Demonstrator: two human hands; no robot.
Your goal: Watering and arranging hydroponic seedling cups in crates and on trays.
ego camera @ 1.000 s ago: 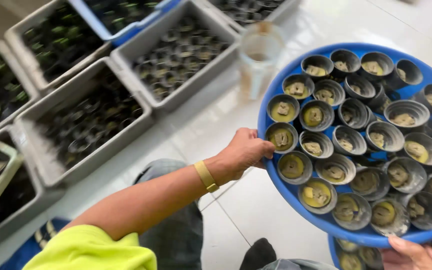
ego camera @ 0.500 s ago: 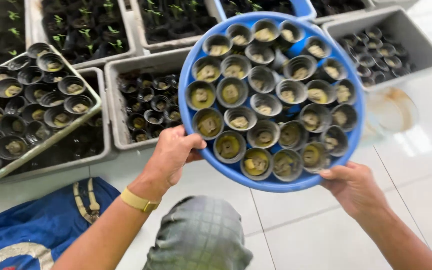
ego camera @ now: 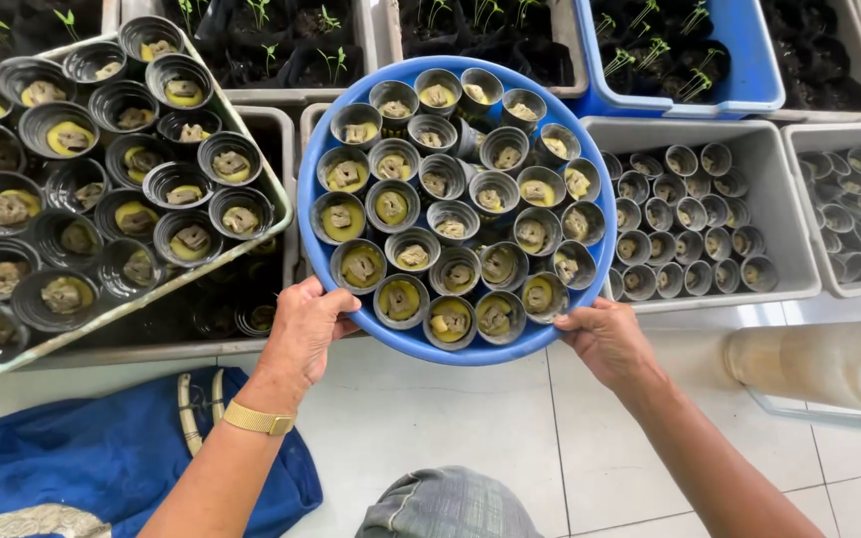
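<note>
Left hand's fingers (ego camera: 323, 299) were hidden under round blue plastic basin (ego camera: 316, 249); grey rectangular tray of black pots (ego camera: 12, 329) cut off at left edge; clear plastic jug (ego camera: 829, 369) cut off at right.

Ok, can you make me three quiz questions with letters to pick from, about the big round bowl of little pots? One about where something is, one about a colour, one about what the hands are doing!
1. Where does the round blue plastic basin of small black pots sit?
A. flat on the tiles
B. held up over the grey plastic crates
C. inside the blue crate

2. What colour is the band on the left wrist?
A. gold
B. red
C. black

3. How is the basin held?
A. one hand only
B. nobody touches it
C. both hands at its near rim

Answers: 1 B, it hangs above the crates, clear of the white tiled floor. 2 A, the band shines gold. 3 C, the left hand and the right hand each grip the near edge.
</note>
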